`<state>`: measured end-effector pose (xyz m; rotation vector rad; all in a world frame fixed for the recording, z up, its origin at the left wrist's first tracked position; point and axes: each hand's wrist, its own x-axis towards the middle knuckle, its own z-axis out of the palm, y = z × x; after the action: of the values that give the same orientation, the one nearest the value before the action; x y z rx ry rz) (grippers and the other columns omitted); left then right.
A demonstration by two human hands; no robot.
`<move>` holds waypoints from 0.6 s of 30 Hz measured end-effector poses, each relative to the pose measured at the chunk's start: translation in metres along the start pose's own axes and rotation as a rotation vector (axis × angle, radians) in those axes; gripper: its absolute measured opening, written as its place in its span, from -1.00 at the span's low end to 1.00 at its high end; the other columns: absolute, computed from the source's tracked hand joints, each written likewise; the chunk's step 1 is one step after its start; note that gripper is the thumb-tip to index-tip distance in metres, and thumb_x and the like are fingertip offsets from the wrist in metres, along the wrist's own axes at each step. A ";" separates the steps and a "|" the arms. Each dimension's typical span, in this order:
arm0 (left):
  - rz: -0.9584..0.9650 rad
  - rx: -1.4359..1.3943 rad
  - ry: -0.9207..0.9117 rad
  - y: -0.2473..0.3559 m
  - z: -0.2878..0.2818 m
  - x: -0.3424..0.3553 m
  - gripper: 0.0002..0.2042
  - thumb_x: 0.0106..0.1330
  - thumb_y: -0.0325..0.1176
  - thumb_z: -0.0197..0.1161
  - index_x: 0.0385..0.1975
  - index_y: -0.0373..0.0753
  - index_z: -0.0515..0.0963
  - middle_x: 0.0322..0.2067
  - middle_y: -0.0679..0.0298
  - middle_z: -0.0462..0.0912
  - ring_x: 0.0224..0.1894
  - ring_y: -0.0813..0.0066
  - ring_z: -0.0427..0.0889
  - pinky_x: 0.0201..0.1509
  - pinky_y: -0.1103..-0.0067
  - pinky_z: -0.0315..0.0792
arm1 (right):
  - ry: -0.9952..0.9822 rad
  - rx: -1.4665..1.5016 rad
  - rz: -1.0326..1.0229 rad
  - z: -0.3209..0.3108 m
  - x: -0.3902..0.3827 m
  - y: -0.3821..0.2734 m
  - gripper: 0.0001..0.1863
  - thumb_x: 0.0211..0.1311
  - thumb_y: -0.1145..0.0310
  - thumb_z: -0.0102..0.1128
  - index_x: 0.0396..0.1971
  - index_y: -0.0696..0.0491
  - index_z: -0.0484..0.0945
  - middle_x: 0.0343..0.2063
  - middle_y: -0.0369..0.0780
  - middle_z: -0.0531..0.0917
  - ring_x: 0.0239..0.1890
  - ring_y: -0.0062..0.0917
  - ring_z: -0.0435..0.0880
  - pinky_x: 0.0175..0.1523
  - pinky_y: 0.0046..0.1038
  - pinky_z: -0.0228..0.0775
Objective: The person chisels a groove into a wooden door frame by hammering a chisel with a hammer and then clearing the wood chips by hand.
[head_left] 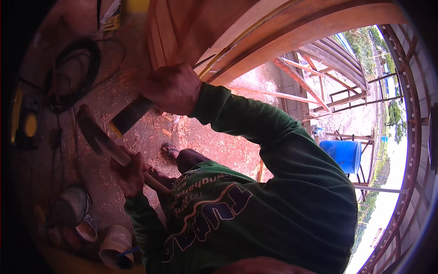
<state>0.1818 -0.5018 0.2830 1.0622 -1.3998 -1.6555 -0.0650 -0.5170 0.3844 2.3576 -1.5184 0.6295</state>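
Green shirt (296, 205) and sleeves fill my near view. My L hand (127, 173) wraps round a hammer (112, 149) partway along its handle, fingers curled snug, w/ the handle's end running back toward my shirt. Its curved head sits just beside a dark block (132, 117); can't tell if they touch. My R hand (173, 89) clasps the block's upper end, knuckles up; exact finger placement too dim to tell.

Hammer looks stiff, prob. head-heavy, best gripped well down the handle. Block looks rigid w/ flat, maybe slick faces, prob. moderate wt.; take it at the upper end, fingers off the pale lower edge in case it's sharp.

By R hand, a big wooden panel (200, 20). Below, floor w/ shavings (123, 96) & a foot (169, 149). To L, coiled black cable (95, 59), a yellow-&-black tool (30, 124), a pale tub (114, 239). Far R: stacked timber (340, 59), blue drum (342, 156), then trees (397, 107).
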 end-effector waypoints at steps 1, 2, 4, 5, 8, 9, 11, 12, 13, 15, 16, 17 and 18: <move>0.001 -0.001 -0.007 0.000 0.000 0.002 -0.83 0.10 -0.56 0.21 -0.44 -0.31 0.32 -0.67 0.28 0.41 -0.71 0.55 0.44 -0.65 0.59 0.34 | 0.000 -0.005 0.005 0.000 -0.003 0.005 -0.72 -0.19 0.28 0.30 -0.39 0.01 0.51 -0.54 -0.26 0.57 -0.48 -0.32 0.63 -0.43 -0.29 0.49; 0.017 0.022 -0.030 0.000 -0.001 0.004 -0.84 0.09 -0.56 0.21 -0.46 -0.31 0.32 -0.69 0.29 0.41 -0.71 0.55 0.44 -0.65 0.58 0.34 | -0.033 0.010 0.040 0.001 -0.007 0.014 -0.72 -0.18 0.28 0.31 -0.40 0.00 0.51 -0.54 -0.26 0.57 -0.47 -0.32 0.63 -0.43 -0.29 0.49; 0.030 0.045 -0.048 0.003 0.000 0.006 -0.84 0.09 -0.56 0.21 -0.47 -0.30 0.32 -0.70 0.29 0.40 -0.72 0.55 0.44 -0.65 0.58 0.34 | -0.068 0.030 0.074 0.004 -0.010 0.025 -0.73 -0.17 0.28 0.32 -0.40 0.00 0.52 -0.54 -0.26 0.57 -0.47 -0.32 0.63 -0.42 -0.29 0.50; 0.027 0.047 -0.018 0.005 0.002 0.006 -0.84 0.09 -0.55 0.21 -0.49 -0.30 0.32 -0.71 0.29 0.40 -0.72 0.56 0.43 -0.66 0.58 0.34 | -0.036 0.018 0.083 0.006 -0.010 0.028 -0.74 -0.15 0.28 0.33 -0.42 0.00 0.51 -0.55 -0.25 0.57 -0.46 -0.32 0.64 -0.42 -0.29 0.50; 0.021 0.077 -0.005 0.010 0.003 0.008 -0.84 0.08 -0.55 0.21 -0.48 -0.30 0.32 -0.71 0.29 0.40 -0.72 0.56 0.43 -0.66 0.58 0.35 | 0.003 -0.006 0.088 0.011 -0.010 0.033 -0.75 -0.13 0.28 0.34 -0.44 0.00 0.49 -0.56 -0.25 0.57 -0.47 -0.32 0.64 -0.41 -0.29 0.50; 0.018 0.105 -0.022 0.011 0.004 0.009 -0.83 0.09 -0.55 0.21 -0.47 -0.30 0.32 -0.70 0.28 0.42 -0.72 0.55 0.44 -0.65 0.58 0.35 | 0.011 -0.019 0.083 0.011 -0.010 0.035 -0.76 -0.12 0.28 0.35 -0.45 0.00 0.48 -0.57 -0.25 0.56 -0.47 -0.32 0.64 -0.41 -0.29 0.50; -0.026 0.071 -0.012 0.011 0.006 0.009 -0.83 0.09 -0.56 0.21 -0.44 -0.31 0.31 -0.69 0.28 0.43 -0.72 0.55 0.45 -0.66 0.58 0.36 | 0.013 -0.028 0.089 0.012 -0.011 0.039 -0.75 -0.12 0.29 0.35 -0.46 0.01 0.48 -0.58 -0.25 0.56 -0.47 -0.32 0.64 -0.41 -0.29 0.50; -0.066 0.037 -0.003 0.011 0.007 0.010 -0.82 0.09 -0.56 0.21 -0.42 -0.31 0.31 -0.68 0.27 0.44 -0.71 0.54 0.46 -0.66 0.58 0.37 | 0.018 -0.040 0.094 0.012 -0.011 0.040 -0.75 -0.13 0.30 0.35 -0.46 0.01 0.47 -0.58 -0.25 0.56 -0.48 -0.32 0.64 -0.42 -0.29 0.50; -0.069 0.038 -0.002 0.010 0.007 0.010 -0.82 0.09 -0.56 0.21 -0.42 -0.31 0.31 -0.68 0.27 0.44 -0.71 0.54 0.46 -0.66 0.58 0.37 | 0.016 -0.038 0.095 0.012 -0.011 0.040 -0.75 -0.13 0.30 0.35 -0.46 0.01 0.47 -0.58 -0.25 0.56 -0.48 -0.32 0.64 -0.42 -0.29 0.50; -0.098 0.039 0.026 0.008 0.008 0.011 -0.80 0.10 -0.58 0.21 -0.38 -0.32 0.31 -0.65 0.27 0.46 -0.71 0.53 0.47 -0.66 0.57 0.38 | 0.007 -0.041 0.099 0.011 -0.012 0.040 -0.76 -0.13 0.32 0.34 -0.46 0.00 0.47 -0.59 -0.26 0.55 -0.47 -0.33 0.64 -0.43 -0.30 0.49; -0.098 0.039 0.024 0.007 0.007 0.012 -0.80 0.10 -0.58 0.21 -0.38 -0.32 0.31 -0.65 0.27 0.46 -0.71 0.53 0.47 -0.66 0.57 0.38 | 0.007 -0.042 0.101 0.012 -0.012 0.041 -0.76 -0.13 0.32 0.34 -0.46 0.00 0.47 -0.59 -0.26 0.55 -0.47 -0.33 0.64 -0.43 -0.30 0.49; -0.087 0.054 0.011 0.006 0.007 0.013 -0.80 0.10 -0.58 0.21 -0.37 -0.33 0.31 -0.65 0.26 0.46 -0.70 0.52 0.47 -0.65 0.56 0.39 | 0.015 -0.051 0.096 0.013 -0.013 0.041 -0.76 -0.14 0.33 0.34 -0.46 0.00 0.47 -0.59 -0.26 0.55 -0.47 -0.33 0.64 -0.44 -0.30 0.49; -0.076 0.070 -0.002 0.005 0.007 0.013 -0.80 0.10 -0.58 0.21 -0.37 -0.33 0.32 -0.64 0.26 0.47 -0.70 0.52 0.47 -0.65 0.56 0.39 | 0.024 -0.061 0.091 0.014 -0.013 0.041 -0.76 -0.14 0.34 0.34 -0.46 0.00 0.47 -0.60 -0.26 0.54 -0.47 -0.33 0.64 -0.45 -0.30 0.49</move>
<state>0.1705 -0.5117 0.2868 1.1662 -1.4446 -1.6721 -0.1042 -0.5298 0.3655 2.2386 -1.6191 0.6202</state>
